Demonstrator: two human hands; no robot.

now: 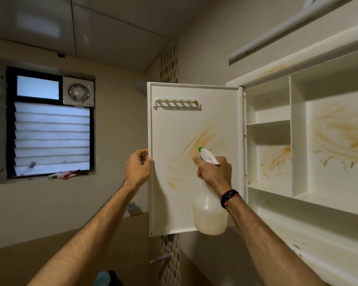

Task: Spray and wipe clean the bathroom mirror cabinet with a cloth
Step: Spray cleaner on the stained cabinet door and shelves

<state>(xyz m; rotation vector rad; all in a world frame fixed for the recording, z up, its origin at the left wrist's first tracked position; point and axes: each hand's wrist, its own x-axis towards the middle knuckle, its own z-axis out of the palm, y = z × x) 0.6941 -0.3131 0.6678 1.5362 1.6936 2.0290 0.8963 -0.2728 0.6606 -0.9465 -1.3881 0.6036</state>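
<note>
Two bare hands are raised in a beige bathroom with a louvred window (51,137) and a round exhaust fan (79,93) left of the grips. Right of them, the white plastic cabinet (298,153) stands open, its smooth shelves smeared orange-brown. Its streaked door (194,124) is held at the free edge by the left hand (137,167). A translucent spray bottle (210,217) is gripped by the right hand (214,171), green nozzle towards the door.
</note>
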